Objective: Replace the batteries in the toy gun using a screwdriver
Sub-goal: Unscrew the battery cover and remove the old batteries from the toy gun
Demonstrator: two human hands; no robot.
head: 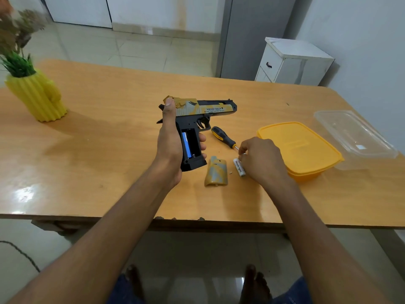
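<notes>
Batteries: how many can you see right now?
2. One blue cylindrical battery sits in the toy gun's open grip compartment; one white cylindrical battery lies on the table at the right hand's fingertips. Others may be hidden.

Bright; table (pixel 92 172) glare; edges seemingly blurred.

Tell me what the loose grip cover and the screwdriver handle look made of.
Grip cover: apparently rigid moulded plastic, glossy, with a yellow-and-grey printed pattern and a notched edge. Screwdriver handle: likely plastic with rubbery black and yellow sections, matte; its short shaft glints like metal.
</notes>
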